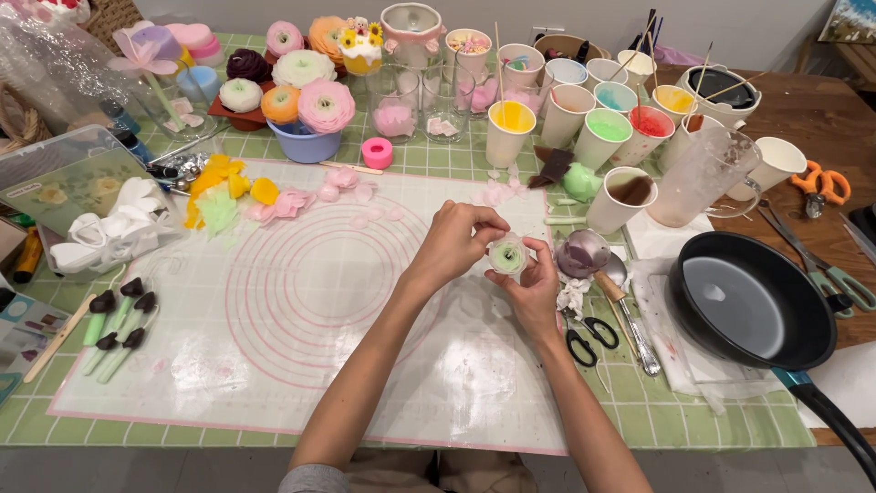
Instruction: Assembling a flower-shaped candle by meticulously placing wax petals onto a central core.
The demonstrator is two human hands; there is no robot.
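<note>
Small ruffled waxy flower point(507, 256) between both hands' fingertips point(500, 230).

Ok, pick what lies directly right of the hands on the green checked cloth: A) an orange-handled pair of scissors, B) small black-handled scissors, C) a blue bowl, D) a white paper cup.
B: the small black-handled scissors lie on the cloth just beside the right hand.

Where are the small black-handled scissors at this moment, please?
In the head view, the black-handled scissors lie on the green checked cloth just right of the person's right hand, beside a metal spoon, left of the black pan.
</note>
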